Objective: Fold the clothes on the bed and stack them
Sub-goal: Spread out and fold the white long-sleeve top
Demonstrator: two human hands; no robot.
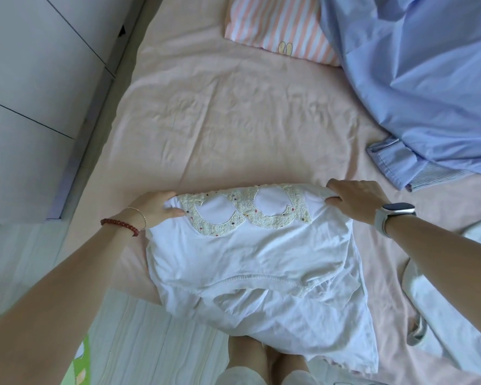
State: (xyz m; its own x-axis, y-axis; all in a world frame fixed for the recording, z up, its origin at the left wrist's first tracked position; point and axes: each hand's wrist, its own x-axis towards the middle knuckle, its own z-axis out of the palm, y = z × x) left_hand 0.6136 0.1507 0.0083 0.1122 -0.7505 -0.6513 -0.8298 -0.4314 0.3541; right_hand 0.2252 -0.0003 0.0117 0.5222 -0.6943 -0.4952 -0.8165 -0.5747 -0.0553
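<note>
A white t-shirt (250, 262) with a cream embroidered pattern lies partly folded on the pink bed sheet (233, 120), its lower part hanging over the bed's near edge. My left hand (157, 207) grips the shirt's left end at the fold, thumb on top. My right hand (354, 202), with a watch on the wrist, grips the right end of the same fold. A light blue shirt (428, 87) lies crumpled at the back right of the bed.
A pink-striped pillow (278, 26) sits at the head of the bed. A white and grey garment (439, 309) lies at the right edge. White cabinets (39, 93) stand to the left. My legs show below the bed's edge.
</note>
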